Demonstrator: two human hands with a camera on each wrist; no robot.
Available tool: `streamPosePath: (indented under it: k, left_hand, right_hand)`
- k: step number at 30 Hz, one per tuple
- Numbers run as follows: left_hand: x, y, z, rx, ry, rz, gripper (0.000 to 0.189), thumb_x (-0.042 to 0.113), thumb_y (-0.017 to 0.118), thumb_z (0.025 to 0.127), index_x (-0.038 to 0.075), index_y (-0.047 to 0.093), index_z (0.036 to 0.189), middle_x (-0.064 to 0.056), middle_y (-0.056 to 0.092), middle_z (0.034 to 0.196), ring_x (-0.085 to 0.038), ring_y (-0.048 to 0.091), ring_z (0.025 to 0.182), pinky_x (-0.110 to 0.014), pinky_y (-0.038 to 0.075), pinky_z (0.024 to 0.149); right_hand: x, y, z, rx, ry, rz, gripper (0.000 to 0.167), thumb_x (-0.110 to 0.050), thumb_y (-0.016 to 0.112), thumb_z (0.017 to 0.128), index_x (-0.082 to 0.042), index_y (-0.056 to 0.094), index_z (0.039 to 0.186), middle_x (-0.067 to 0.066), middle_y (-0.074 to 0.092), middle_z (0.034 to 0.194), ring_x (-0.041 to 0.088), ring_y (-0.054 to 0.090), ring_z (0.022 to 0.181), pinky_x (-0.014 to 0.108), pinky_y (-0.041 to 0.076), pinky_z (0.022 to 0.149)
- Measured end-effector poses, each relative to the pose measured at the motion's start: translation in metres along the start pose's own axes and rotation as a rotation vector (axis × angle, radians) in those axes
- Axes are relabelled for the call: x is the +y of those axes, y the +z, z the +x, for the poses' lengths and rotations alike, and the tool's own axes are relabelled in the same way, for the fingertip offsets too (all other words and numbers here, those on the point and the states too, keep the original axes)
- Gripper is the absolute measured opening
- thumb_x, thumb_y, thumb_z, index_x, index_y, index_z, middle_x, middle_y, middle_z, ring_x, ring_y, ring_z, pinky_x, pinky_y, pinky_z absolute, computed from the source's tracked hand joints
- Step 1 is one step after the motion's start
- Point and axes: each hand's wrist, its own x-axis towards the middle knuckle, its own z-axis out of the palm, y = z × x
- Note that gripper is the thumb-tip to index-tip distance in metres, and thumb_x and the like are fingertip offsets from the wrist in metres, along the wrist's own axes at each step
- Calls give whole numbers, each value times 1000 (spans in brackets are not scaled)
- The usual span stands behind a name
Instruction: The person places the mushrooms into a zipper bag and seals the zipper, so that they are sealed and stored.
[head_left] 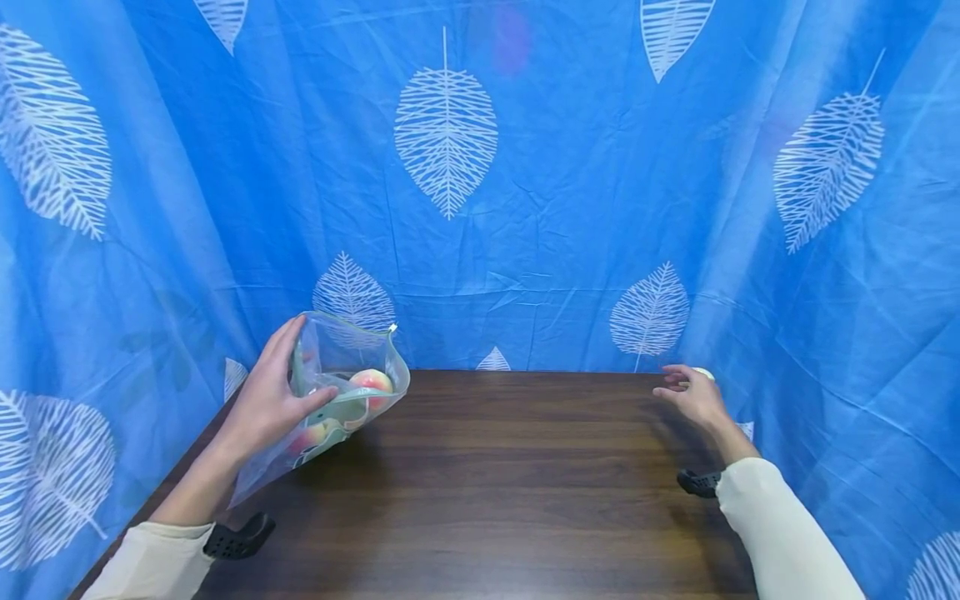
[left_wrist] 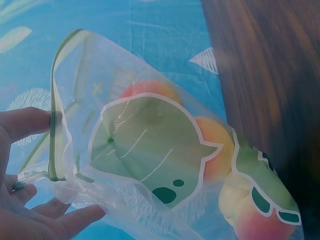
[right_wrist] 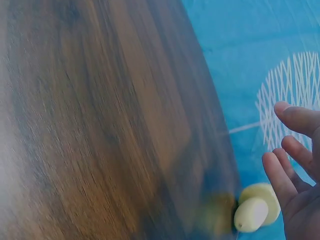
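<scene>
My left hand (head_left: 270,404) grips a clear zip bag (head_left: 318,350) by its mouth, above the left side of the table. The bag is tilted and its mouth gapes; green leaf-like prints show on its wall in the left wrist view. Inside lie several peach-like fruits (left_wrist: 202,145), pink and yellow, and a pale yellowish piece (left_wrist: 231,192) partly covered by a print. At the far right, my right hand (head_left: 697,396) has its fingers loosely spread, holding nothing. Beside it, at the table's edge, sits a pale yellow-green rounded thing (right_wrist: 252,212) with two lobes; its kind is unclear.
The dark wooden table (head_left: 510,483) stretches between both hands. A blue curtain (head_left: 525,208) with white leaf prints hangs close behind the table and along both sides. Black bands (head_left: 240,537) sit on both wrists.
</scene>
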Motion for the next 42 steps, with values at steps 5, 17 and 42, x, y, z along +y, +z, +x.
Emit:
streamPosePath:
  k: [5, 17, 42]
  left_hand:
    - [0, 2, 0, 1, 2, 7, 111, 13, 88, 82, 5, 14, 165, -27, 18, 166, -54, 24, 145, -78, 38, 95]
    - [-1, 8, -2, 7, -4, 3, 112, 16, 89, 82, 8, 15, 166, -25, 19, 167, -53, 25, 146, -78, 38, 95]
    - [-4, 13, -5, -25, 26, 26, 107, 12, 88, 83, 4, 18, 164, -27, 22, 164, -52, 27, 145, -74, 38, 100]
  right_hand:
    - [16, -5, 0, 21, 66, 11, 62, -26, 73, 98, 11, 49, 143, 39, 53, 135, 56, 55, 122, 62, 52, 93]
    - [51, -1, -2, 177, 224, -38, 62, -22, 73, 95, 12, 48, 141, 36, 52, 136, 52, 52, 121, 57, 46, 92]
    - [66, 11, 17, 258, 522, -44, 56, -22, 58, 101, 15, 39, 139, 41, 43, 134, 57, 42, 122, 65, 39, 98]
